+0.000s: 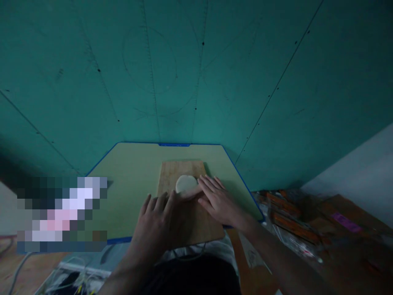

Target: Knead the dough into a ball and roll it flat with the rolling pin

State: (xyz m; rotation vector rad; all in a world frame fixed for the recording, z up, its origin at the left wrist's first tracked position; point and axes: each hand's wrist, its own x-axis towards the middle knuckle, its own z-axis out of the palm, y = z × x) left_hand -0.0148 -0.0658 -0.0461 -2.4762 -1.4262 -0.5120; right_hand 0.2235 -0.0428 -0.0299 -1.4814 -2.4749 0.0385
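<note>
A pale, flattened round of dough [186, 184] lies on a wooden cutting board [181, 167]. Across its near edge runs a light wooden rolling pin [192, 191], of which only the middle shows. My right hand [215, 200] lies over the pin's right end, palm down, with fingers stretched out and thumb apart. Toward the pin's left end is my left hand [156, 217], palm down, its fingers spread and slightly bent. The hands cover both pin ends.
The board rests on a pale, blue-edged tabletop [135, 172] against a green wall [172, 82]. A blurred-out patch [67, 213] covers the table's left side. Plastic-wrapped orange items [294, 225] and a cardboard box [346, 209] sit at right. Cables [81, 278] lie below left.
</note>
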